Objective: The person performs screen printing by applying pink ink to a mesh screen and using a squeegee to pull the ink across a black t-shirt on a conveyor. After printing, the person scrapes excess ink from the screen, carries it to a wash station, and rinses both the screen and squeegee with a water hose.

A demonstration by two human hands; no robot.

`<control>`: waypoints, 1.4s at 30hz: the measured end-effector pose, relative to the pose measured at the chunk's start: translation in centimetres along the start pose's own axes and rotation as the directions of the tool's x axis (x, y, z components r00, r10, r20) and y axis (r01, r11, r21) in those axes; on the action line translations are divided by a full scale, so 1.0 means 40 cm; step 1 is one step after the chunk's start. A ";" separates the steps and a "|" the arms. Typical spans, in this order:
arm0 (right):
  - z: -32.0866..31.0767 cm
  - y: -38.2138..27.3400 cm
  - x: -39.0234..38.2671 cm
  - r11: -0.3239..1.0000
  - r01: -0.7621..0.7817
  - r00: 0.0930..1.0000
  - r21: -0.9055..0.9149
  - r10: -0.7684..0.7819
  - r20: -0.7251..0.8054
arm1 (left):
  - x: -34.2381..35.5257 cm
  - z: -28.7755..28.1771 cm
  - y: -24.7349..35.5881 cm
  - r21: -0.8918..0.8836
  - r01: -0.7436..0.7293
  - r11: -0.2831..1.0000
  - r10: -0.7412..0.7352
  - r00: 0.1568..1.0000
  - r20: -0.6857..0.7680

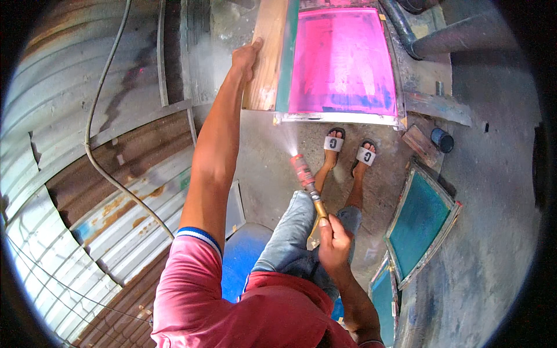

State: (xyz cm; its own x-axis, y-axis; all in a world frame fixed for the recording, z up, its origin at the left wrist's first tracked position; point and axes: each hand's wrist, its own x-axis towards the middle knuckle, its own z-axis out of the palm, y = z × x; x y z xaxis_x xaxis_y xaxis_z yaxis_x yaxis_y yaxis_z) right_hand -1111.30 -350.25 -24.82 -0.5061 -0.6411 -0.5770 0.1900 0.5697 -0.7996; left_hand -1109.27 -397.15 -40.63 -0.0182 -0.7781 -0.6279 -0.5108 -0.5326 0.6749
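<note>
My left hand [246, 58] reaches far forward and is closed on the left edge of a long, light wooden board [268, 64]. A teal strip [288, 58] runs down the board's right side. Beside it lies a framed screen [342, 64] with bright pink mesh, blotched blue along its near edge. Low in front of me, my right hand [335, 243] is wrapped around a spray nozzle [303, 171] with a red head and brass stem. White mist fans from its tip toward the board's near end.
Two teal screens in frames [420, 223] lean at the right. Near them are a small dark can [442, 140] and a wood block [422, 144]. Dark pipes [400, 29] run at the upper right. Corrugated metal sheets [104, 145] and a hanging hose [90, 124] line the left; a blue surface [241, 249] is beside my leg.
</note>
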 end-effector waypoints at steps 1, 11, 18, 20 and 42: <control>-0.012 -0.021 0.005 0.998 -0.053 0.999 0.026 0.054 -0.006 | 0.002 -0.001 0.000 -0.012 -0.011 1.000 0.011 1.000 -0.018; -0.053 0.022 0.314 0.985 0.136 0.950 -0.105 -0.160 -0.269 | -0.096 -0.064 -0.093 0.081 -0.063 0.995 0.050 0.986 0.159; -0.089 -0.007 0.413 0.995 0.086 0.960 -0.056 -0.098 -0.261 | -0.142 -0.078 -0.215 0.029 0.131 0.991 -0.134 0.946 0.297; -0.083 -0.030 0.314 0.992 0.032 0.992 -0.118 -0.046 -0.117 | -0.131 -0.035 -0.241 -0.009 0.216 0.976 -0.201 0.920 0.336; -0.007 -0.154 0.135 0.985 0.153 0.973 -0.082 -0.135 0.186 | -0.143 0.106 -0.310 -0.257 0.873 0.416 0.022 0.272 0.962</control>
State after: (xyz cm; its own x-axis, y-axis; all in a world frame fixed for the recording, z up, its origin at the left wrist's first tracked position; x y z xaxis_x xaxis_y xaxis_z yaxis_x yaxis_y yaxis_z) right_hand -1115.42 -357.07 -22.96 -0.3622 -0.7964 -0.4843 0.0410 0.5055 -0.8619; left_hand -1106.47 -384.69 -47.06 -0.8430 0.0967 -0.5291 -0.0077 -0.9858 -0.1680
